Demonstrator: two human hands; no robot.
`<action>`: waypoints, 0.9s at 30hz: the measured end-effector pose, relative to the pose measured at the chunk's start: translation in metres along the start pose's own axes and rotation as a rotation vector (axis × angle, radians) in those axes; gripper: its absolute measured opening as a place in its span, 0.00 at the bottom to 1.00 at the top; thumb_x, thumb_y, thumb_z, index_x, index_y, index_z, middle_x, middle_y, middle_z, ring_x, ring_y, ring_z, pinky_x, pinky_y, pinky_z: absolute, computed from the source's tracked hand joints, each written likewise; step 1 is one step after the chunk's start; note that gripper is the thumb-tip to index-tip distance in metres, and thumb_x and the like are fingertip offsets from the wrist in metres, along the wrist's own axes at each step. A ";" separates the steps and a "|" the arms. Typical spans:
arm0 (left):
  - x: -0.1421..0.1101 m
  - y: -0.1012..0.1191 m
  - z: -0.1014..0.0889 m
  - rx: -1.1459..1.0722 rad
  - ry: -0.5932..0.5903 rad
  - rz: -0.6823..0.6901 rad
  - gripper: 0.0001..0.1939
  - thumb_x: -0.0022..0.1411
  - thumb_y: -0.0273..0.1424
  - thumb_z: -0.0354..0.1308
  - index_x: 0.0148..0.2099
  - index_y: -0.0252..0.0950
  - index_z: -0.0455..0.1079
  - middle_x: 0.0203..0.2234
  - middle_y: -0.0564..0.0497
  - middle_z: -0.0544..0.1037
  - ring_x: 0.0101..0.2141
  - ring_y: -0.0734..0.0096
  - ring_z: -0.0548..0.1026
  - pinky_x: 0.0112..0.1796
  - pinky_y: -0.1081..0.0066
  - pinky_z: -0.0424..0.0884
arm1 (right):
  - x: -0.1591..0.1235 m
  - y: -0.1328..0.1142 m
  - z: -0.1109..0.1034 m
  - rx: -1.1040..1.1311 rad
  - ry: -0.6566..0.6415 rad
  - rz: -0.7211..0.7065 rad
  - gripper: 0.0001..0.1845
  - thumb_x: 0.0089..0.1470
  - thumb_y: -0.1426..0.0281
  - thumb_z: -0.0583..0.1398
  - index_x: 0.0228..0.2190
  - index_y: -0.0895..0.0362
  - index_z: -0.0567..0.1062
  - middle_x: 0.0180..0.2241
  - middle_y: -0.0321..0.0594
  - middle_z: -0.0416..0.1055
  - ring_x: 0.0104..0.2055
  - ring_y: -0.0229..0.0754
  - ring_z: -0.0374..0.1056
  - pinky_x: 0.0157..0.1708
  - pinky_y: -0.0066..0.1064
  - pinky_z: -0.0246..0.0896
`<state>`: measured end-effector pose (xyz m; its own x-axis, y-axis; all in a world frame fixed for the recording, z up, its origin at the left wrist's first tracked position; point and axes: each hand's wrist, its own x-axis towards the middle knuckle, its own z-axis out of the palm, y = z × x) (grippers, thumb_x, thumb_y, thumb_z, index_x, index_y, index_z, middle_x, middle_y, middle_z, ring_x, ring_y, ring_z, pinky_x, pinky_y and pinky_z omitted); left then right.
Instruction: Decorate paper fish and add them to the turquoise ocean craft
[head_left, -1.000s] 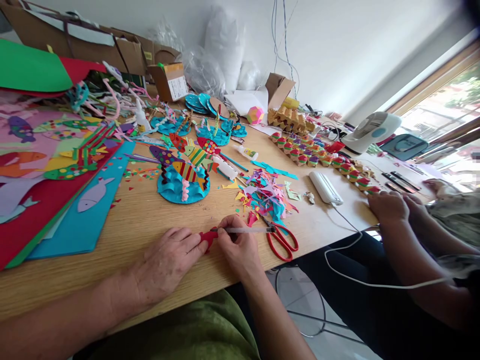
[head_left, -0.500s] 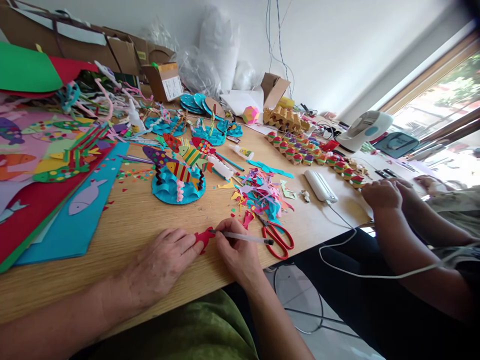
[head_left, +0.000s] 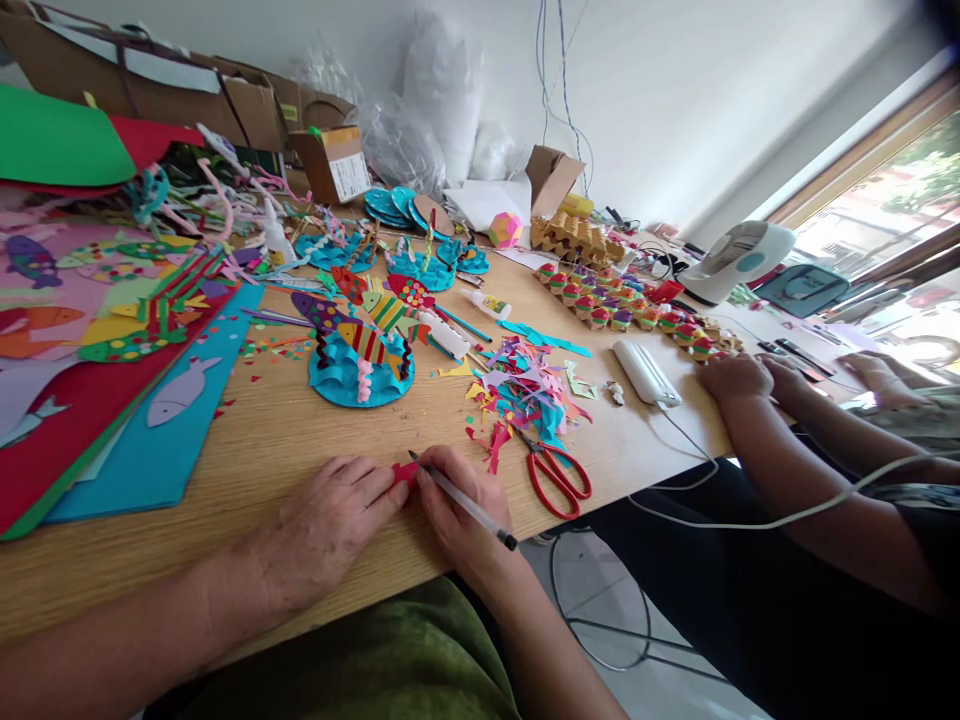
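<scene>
— Which grip holds what, lower centre of the frame?
— Right hand: closed round a pen. Left hand: grasping red paper against the bench.
— Likely fault?
— Slack left fingers could let the paper shift, causing stray ink.
— Counts?
— One pen, one held paper, one scissors right of centre, two white bottles farther up.

By the surface's front edge, the left hand partly hides the red paper, and the view crops the green sheet.
</scene>
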<state>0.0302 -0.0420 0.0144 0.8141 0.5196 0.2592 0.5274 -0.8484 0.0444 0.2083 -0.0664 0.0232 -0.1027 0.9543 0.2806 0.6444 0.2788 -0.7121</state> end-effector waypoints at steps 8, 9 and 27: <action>-0.019 -0.015 -0.013 -0.110 0.021 0.074 0.24 0.57 0.16 0.39 0.51 0.35 0.67 0.43 0.47 0.75 0.45 0.67 0.71 0.46 0.67 0.69 | -0.002 0.000 0.000 -0.113 -0.034 -0.041 0.08 0.58 0.70 0.51 0.35 0.56 0.70 0.26 0.38 0.72 0.27 0.38 0.69 0.27 0.26 0.56; -0.022 -0.017 -0.013 -0.129 0.013 0.087 0.24 0.58 0.16 0.39 0.51 0.35 0.66 0.45 0.47 0.74 0.47 0.68 0.70 0.47 0.68 0.68 | -0.002 0.001 0.001 -0.124 -0.039 -0.042 0.08 0.58 0.70 0.51 0.35 0.56 0.69 0.26 0.38 0.72 0.27 0.39 0.69 0.27 0.26 0.56; -0.035 -0.015 -0.001 -0.056 0.179 0.114 0.20 0.65 0.20 0.38 0.53 0.34 0.64 0.46 0.47 0.74 0.47 0.67 0.70 0.47 0.67 0.70 | -0.004 -0.007 0.015 0.268 -0.079 0.094 0.04 0.50 0.74 0.54 0.27 0.56 0.68 0.26 0.36 0.70 0.27 0.38 0.65 0.27 0.28 0.58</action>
<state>-0.0063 -0.0471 0.0061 0.8089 0.3978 0.4329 0.4159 -0.9076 0.0568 0.1931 -0.0702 0.0177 -0.1177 0.9797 0.1621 0.4320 0.1975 -0.8800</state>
